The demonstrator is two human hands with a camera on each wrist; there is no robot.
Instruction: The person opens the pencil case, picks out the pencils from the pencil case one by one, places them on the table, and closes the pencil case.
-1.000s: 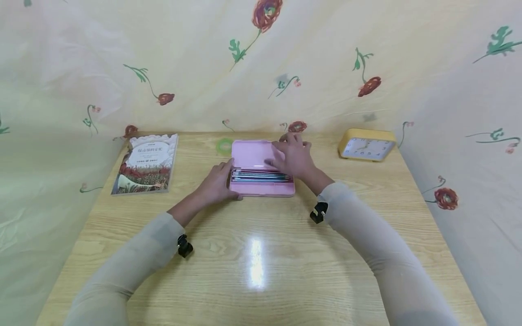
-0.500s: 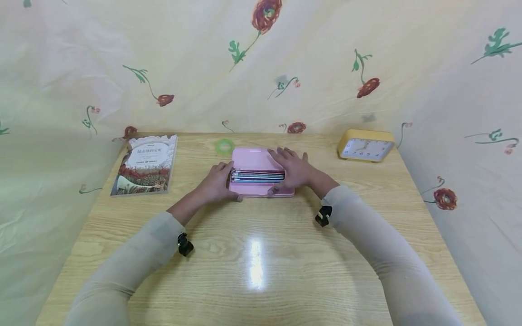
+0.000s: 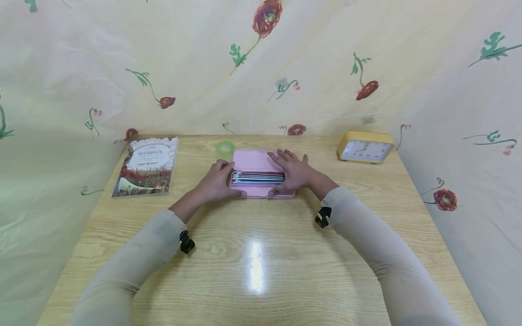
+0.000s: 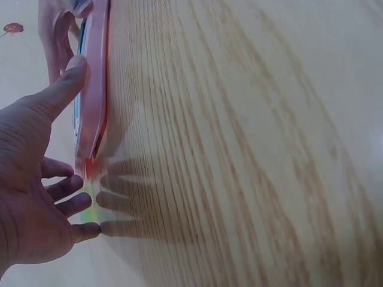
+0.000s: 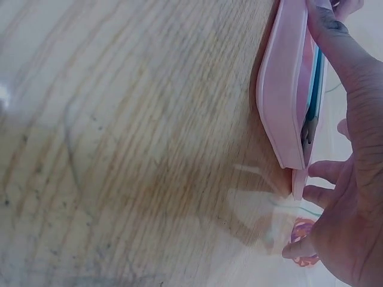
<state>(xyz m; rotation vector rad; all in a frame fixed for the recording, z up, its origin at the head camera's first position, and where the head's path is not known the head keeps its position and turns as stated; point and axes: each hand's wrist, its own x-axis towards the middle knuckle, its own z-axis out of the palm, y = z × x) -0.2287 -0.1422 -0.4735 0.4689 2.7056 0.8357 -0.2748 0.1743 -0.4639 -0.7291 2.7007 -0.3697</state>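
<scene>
A pink pencil case [image 3: 263,191] lies on the table with its lid [image 3: 252,158] laid back toward the wall. Inside is a row of several pencils [image 3: 257,178], their right ends hidden by a hand. My left hand [image 3: 215,182] holds the case's left end, with its thumb [image 4: 73,75] on the front side and a finger by the back corner. My right hand [image 3: 295,172] reaches across the right half with spread, fairly straight fingers, touching the lid. Its thumb [image 5: 335,39] rests on the front rim in the right wrist view.
A green tape roll [image 3: 225,148] lies behind the case's left corner. At the back left lies a book [image 3: 147,170] with a poppy cover. A yellow alarm clock [image 3: 365,147] stands at the back right, near the flower-patterned cloth wall [image 3: 204,68].
The lid has tipped lower toward the table. My right hand has shifted from the lid down and forward, its thumb now on the front rim. My left hand has stayed at the left end.
</scene>
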